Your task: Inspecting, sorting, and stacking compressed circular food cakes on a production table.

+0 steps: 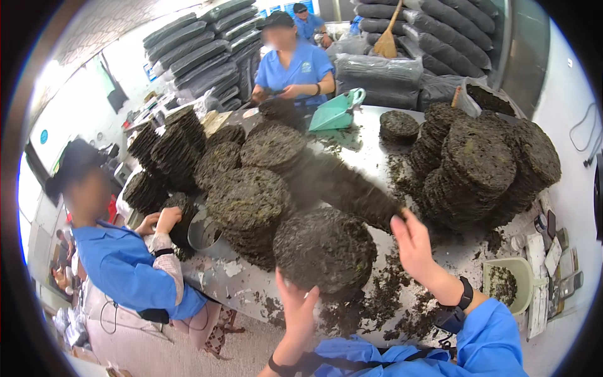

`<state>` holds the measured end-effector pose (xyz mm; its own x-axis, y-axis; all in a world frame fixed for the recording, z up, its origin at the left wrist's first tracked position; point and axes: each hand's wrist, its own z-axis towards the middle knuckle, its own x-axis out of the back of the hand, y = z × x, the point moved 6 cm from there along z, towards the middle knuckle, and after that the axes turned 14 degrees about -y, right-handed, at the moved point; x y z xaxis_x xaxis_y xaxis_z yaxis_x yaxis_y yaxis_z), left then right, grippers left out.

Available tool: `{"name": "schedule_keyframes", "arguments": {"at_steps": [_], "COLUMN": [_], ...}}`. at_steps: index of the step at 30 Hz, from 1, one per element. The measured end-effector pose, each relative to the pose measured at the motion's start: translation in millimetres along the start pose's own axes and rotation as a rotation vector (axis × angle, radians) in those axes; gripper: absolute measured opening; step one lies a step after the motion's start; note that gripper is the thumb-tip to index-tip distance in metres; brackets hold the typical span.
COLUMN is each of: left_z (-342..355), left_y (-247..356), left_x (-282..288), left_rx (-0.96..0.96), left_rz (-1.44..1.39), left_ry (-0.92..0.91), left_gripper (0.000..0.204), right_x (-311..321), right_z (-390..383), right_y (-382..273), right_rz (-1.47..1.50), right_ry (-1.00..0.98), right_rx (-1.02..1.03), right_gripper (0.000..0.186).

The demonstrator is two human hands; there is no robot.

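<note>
Round, dark cakes that look like dried seaweed stand in several stacks on the metal table. My left hand (pixel 296 309) has its fingers apart and meets the near lower edge of a wide round seaweed cake (pixel 325 247). Behind that cake lies a tilted row of seaweed cakes (pixel 355 188), smeared by motion at its far end. My right hand (pixel 414 247) is open, its fingers stretched out against the row's right end. Left of the wide cake stands another stack of seaweed cakes (pixel 248 204). A large group of stacks (pixel 480 157) rises beyond my right hand.
Dark crumbs (pixel 383 295) litter the table (pixel 370 132). A green dustpan (pixel 336 112) lies at the back, and a pale bin (pixel 524 276) sits at the right edge. One co-worker (pixel 135 251) handles cakes at left; another (pixel 295 66) works across the table. Filled bags (pixel 377 78) are piled behind.
</note>
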<state>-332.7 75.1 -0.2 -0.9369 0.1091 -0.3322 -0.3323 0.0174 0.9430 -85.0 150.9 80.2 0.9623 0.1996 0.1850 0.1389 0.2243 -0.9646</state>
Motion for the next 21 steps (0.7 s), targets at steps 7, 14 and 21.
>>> {"name": "schedule_keyframes", "arguments": {"at_steps": [7,14,21], "left_z": [-9.7,-3.5,8.7], "left_y": [25.2,-1.2,-11.5], "left_x": [4.6,23.1,36.9], "left_rx": [-0.221,-0.104,-0.108], "left_rz": [0.576,0.458,0.258], "left_ry": [0.086,0.186,0.134], "left_gripper": [0.097,0.086,0.088], "right_x": [34.2,26.7,33.8], "right_z": [11.7,-0.5,-26.4], "right_y": [13.1,13.6,42.4], "right_rz": [0.788,0.774,0.588], "right_ry": [0.247,0.199,0.161], "right_rx": [0.066,0.029,-0.13], "right_gripper": [0.018,0.021,0.022]}}
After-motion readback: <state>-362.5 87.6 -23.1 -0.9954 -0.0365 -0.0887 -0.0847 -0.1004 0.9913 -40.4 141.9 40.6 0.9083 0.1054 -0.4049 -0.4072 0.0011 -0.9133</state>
